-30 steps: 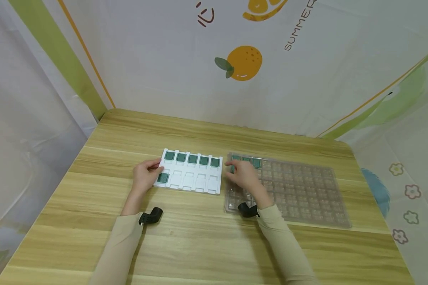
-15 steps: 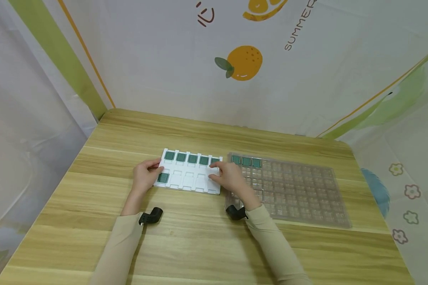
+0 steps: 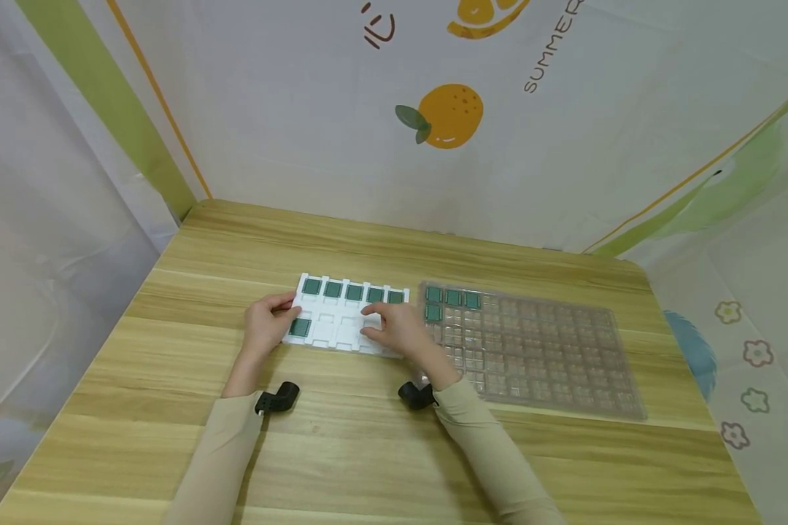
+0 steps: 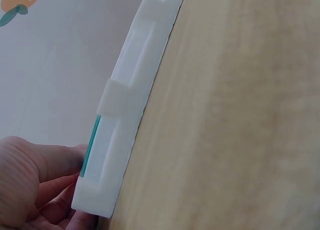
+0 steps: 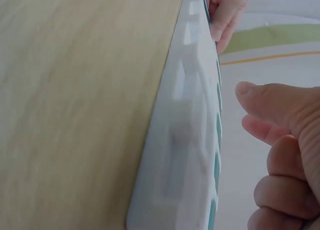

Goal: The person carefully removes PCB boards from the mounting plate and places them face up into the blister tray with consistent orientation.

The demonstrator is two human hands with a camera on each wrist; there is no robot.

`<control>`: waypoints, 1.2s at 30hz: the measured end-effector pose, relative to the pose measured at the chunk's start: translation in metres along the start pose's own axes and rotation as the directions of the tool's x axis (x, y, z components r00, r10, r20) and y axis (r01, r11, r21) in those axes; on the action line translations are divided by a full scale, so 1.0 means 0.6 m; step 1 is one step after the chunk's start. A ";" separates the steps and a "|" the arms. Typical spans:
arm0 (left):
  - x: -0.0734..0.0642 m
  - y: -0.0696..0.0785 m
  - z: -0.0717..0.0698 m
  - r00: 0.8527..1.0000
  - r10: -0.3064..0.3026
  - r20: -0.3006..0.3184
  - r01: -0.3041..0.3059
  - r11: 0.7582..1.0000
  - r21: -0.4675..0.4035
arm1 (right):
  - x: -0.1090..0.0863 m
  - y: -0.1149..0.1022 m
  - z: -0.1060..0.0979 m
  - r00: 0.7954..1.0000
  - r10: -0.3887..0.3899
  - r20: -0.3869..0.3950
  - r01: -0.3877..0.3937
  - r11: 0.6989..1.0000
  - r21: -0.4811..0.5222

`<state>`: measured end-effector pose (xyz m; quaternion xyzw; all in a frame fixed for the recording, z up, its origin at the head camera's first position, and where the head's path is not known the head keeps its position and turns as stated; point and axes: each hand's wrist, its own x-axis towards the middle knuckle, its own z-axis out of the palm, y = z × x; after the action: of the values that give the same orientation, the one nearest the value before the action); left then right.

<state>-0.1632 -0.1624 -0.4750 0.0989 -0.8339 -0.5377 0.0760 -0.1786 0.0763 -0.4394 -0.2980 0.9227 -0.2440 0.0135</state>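
My left hand [image 3: 269,326] grips the left end of a white plastic tray [image 3: 326,332], thumb over its near corner. Five-plus-one pockets aside, several square green chips fill the tray's back row, such as the chip [image 3: 333,289], and another chip [image 3: 300,327] sits in the front row beside my left thumb. Over the tray's right half hovers my right hand [image 3: 403,332], thumb and index finger apart with nothing between them. In the right wrist view its other fingers [image 5: 285,200] are curled. Part of the front row is hidden beneath this hand.
To the right lies a clear plastic tray [image 3: 551,350] with many small pockets. Green chips sit in its back left corner, including a chip [image 3: 433,313] in the second row. Both trays rest on a wooden table [image 3: 341,459] with a curtain [image 3: 289,131] behind.
My right hand has moved left from the clear tray to above the white tray, uncovering the chip in the clear tray's second row. My left hand has stayed in place.
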 end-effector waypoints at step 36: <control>0.003 -0.004 -0.004 0.999 0.042 0.007 -0.042 0.999 -0.002 | 0.058 -0.088 0.071 0.999 -0.031 0.038 0.033 0.998 -0.058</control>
<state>-0.1642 -0.1660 -0.4760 0.0793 -0.8356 -0.5371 0.0843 -0.1712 0.0008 -0.4482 -0.3176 0.9242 -0.2113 0.0179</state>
